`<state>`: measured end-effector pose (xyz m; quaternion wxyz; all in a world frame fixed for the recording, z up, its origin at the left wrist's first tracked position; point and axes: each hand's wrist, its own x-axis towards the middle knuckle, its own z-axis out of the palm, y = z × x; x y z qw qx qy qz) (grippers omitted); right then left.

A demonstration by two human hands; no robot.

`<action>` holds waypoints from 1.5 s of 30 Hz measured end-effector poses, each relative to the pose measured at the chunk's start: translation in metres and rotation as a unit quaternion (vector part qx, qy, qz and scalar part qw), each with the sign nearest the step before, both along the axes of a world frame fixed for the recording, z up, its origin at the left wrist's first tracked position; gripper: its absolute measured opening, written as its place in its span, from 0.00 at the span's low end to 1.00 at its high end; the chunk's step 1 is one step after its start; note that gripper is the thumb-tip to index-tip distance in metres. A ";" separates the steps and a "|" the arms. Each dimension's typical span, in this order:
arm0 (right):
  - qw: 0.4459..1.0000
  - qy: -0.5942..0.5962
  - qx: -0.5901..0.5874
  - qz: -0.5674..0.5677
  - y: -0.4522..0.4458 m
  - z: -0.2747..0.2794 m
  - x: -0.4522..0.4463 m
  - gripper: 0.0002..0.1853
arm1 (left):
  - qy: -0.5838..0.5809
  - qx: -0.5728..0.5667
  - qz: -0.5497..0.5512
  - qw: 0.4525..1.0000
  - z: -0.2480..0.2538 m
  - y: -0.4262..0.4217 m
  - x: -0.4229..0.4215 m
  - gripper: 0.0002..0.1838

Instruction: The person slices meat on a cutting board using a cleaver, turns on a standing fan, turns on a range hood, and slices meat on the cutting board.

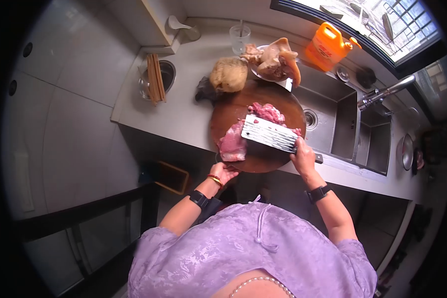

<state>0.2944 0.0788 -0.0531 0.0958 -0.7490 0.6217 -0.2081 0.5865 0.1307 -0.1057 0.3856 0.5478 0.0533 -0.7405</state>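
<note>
A round brown wooden cutting board (263, 161) lies on the counter and juts over its front edge. My right hand (303, 156) is closed around the handle of a wide cleaver (269, 133), whose blade lies almost flat over the board, with bits of meat stuck to it. Left of the blade is a slab of raw pink meat (233, 143); cut raw meat (266, 113) is heaped behind it. At the board's near-left rim, beside a small metal ring, my left hand (225, 173) grips the edge, its fingertips partly hidden.
Behind the board stand a bowl of pale meat pieces (275, 59), a tan rounded lump (228, 74) and a clear cup (240, 38). Chopsticks (155, 79) rest over a dark bowl at left. The steel sink (330, 107), faucet (386, 93) and orange jug (328, 47) are at right.
</note>
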 end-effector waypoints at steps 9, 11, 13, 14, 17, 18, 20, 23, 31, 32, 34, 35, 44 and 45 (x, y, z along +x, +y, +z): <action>1.000 0.019 0.012 0.003 0.017 -0.002 -0.002 0.23 | -0.207 -0.363 -0.467 0.779 0.092 -0.071 0.074 0.13; 0.999 0.031 -0.003 0.012 0.015 0.002 -0.002 0.23 | -0.320 -0.488 -0.404 0.704 0.118 -0.113 0.059 0.14; 0.999 0.046 -0.017 0.020 0.015 0.009 -0.003 0.24 | -0.355 -0.549 -0.402 0.641 0.105 -0.163 0.046 0.20; 0.998 0.046 -0.014 0.028 0.016 0.016 -0.004 0.22 | -0.396 -0.524 -0.420 0.626 0.105 -0.183 0.039 0.22; 0.999 0.028 -0.013 0.028 0.012 0.036 -0.001 0.16 | -0.577 -0.510 -0.403 0.495 0.044 -0.256 0.039 0.31; 1.000 0.010 -0.006 0.029 0.014 0.041 0.000 0.12 | -0.620 -0.493 -0.337 0.509 0.057 -0.262 0.035 0.30; 0.999 -0.015 0.028 0.006 0.016 0.053 0.005 0.06 | -0.632 -0.477 -0.278 0.544 0.046 -0.294 0.052 0.33; 0.997 -0.073 0.031 0.004 0.017 0.057 0.011 0.07 | -0.631 -0.470 -0.247 0.565 0.065 -0.279 0.051 0.36; 0.998 -0.011 0.068 -0.013 0.008 0.045 0.018 0.06 | -0.600 -0.578 -0.341 0.436 0.073 -0.094 0.017 0.14; 0.997 0.028 0.068 -0.018 0.004 0.045 0.013 0.06 | -0.605 -0.571 -0.361 0.422 0.075 -0.084 0.011 0.15; 0.998 0.037 0.036 -0.029 -0.001 0.047 0.007 0.07 | -0.597 -0.606 -0.315 0.420 0.070 -0.077 -0.002 0.16; 0.997 0.053 0.057 -0.027 -0.003 0.050 0.007 0.07 | -0.602 -0.606 -0.312 0.416 0.068 -0.077 -0.007 0.16; 0.987 0.144 0.061 0.028 0.017 0.070 0.042 0.05 | -0.637 -0.616 -0.313 0.342 0.056 -0.086 -0.019 0.16; 0.985 0.158 0.066 0.037 0.019 0.071 0.049 0.05 | -0.645 -0.611 -0.298 0.347 0.060 -0.086 -0.021 0.15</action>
